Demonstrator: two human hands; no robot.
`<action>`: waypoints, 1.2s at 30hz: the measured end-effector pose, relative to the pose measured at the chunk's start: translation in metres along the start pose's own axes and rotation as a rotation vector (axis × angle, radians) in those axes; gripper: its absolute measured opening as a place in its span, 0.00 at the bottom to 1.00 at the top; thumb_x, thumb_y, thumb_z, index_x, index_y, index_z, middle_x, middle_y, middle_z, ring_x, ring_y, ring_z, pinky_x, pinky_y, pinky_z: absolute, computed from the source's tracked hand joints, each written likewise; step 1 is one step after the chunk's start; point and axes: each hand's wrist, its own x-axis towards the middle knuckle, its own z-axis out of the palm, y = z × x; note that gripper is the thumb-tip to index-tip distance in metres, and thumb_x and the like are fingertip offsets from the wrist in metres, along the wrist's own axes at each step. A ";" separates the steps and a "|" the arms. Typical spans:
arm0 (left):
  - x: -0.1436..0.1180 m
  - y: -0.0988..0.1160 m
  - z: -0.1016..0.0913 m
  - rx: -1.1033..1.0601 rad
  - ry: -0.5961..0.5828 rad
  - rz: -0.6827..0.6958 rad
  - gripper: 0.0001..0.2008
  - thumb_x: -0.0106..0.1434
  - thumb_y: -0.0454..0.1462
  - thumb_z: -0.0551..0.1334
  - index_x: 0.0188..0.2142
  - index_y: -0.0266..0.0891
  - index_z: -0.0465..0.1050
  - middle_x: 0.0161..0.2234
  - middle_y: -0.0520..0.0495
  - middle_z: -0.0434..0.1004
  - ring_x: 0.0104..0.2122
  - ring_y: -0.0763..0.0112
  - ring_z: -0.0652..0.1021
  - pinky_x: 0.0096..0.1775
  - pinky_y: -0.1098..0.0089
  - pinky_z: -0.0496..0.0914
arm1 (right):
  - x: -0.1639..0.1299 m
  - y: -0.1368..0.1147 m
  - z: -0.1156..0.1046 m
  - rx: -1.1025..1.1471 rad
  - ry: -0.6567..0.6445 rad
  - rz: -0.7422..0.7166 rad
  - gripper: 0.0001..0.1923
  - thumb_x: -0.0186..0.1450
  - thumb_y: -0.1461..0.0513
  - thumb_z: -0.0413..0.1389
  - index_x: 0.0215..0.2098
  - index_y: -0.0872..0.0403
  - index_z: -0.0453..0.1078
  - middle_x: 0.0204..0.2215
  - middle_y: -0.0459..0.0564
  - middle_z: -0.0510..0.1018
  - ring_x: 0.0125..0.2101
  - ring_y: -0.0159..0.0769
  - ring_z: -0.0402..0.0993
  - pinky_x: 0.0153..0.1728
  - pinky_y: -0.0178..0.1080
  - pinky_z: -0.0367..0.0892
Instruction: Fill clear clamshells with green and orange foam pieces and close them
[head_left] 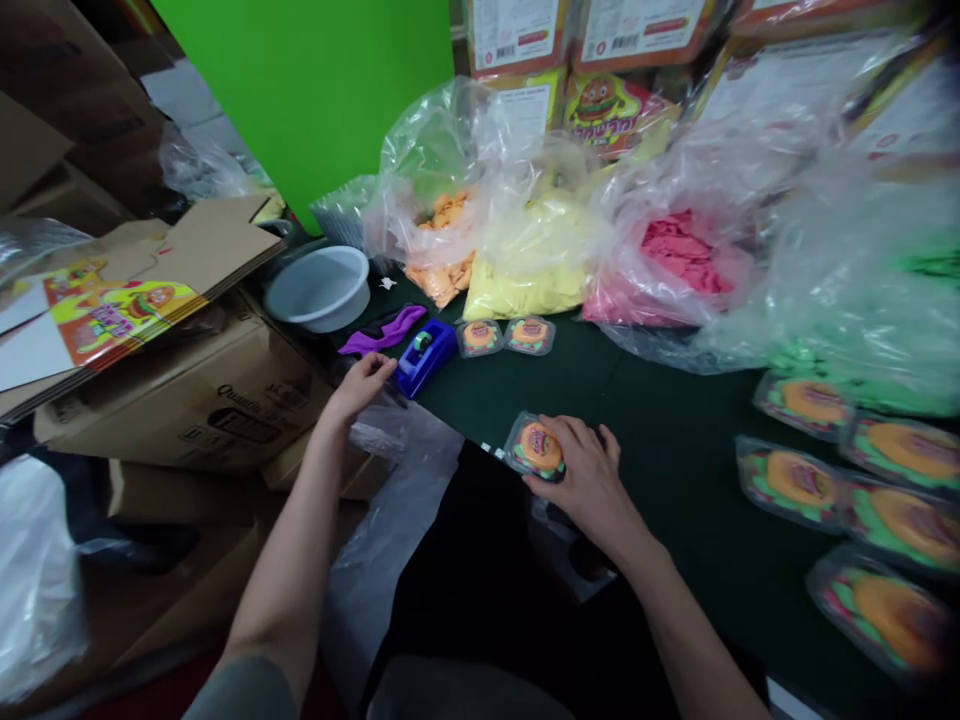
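Note:
My right hand (589,480) grips a clear plastic pack (534,446) with a burger-shaped sweet inside, at the table's front edge. The pack's round orange top and label face up. My left hand (364,385) is at the front end of a blue tape dispenser (426,356), thumb and fingertips pinched together; whatever is between them is too small to make out. Two similar packs (504,337) sit side by side just behind and right of the dispenser.
More burger packs (806,485) stand at the right. Along the back are bags of orange pieces (446,250), yellow pieces (532,260), pink pieces (686,255) and green pieces (862,370). A grey basin (321,290), purple cloth (390,328) and cardboard boxes (195,400) are leftward.

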 end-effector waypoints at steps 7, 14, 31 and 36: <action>0.007 0.000 0.008 -0.192 -0.128 -0.112 0.19 0.46 0.47 0.76 0.26 0.36 0.75 0.26 0.47 0.77 0.24 0.72 0.71 0.30 0.70 0.66 | -0.033 0.015 -0.033 -0.065 -0.008 -0.026 0.30 0.57 0.57 0.58 0.59 0.46 0.65 0.53 0.54 0.75 0.53 0.54 0.73 0.66 0.68 0.39; -0.006 -0.009 0.007 -0.395 -0.016 -0.087 0.20 0.44 0.48 0.74 0.29 0.35 0.77 0.37 0.40 0.82 0.32 0.66 0.78 0.33 0.65 0.75 | -0.077 0.067 -0.042 -0.141 0.037 0.055 0.30 0.59 0.49 0.55 0.59 0.43 0.66 0.53 0.57 0.79 0.52 0.59 0.74 0.62 0.74 0.40; -0.094 -0.031 0.061 -0.370 0.164 0.127 0.12 0.61 0.44 0.68 0.35 0.38 0.75 0.29 0.52 0.76 0.29 0.73 0.75 0.38 0.72 0.72 | -0.079 0.016 -0.041 0.016 0.045 0.253 0.33 0.66 0.50 0.60 0.66 0.43 0.60 0.67 0.57 0.64 0.67 0.57 0.59 0.67 0.69 0.38; -0.185 0.005 0.126 -0.470 -0.437 -0.025 0.10 0.64 0.43 0.68 0.36 0.37 0.80 0.28 0.49 0.78 0.27 0.73 0.76 0.34 0.72 0.73 | -0.085 0.001 -0.053 0.117 -0.044 0.257 0.20 0.66 0.59 0.57 0.57 0.42 0.70 0.66 0.51 0.67 0.70 0.53 0.53 0.68 0.68 0.39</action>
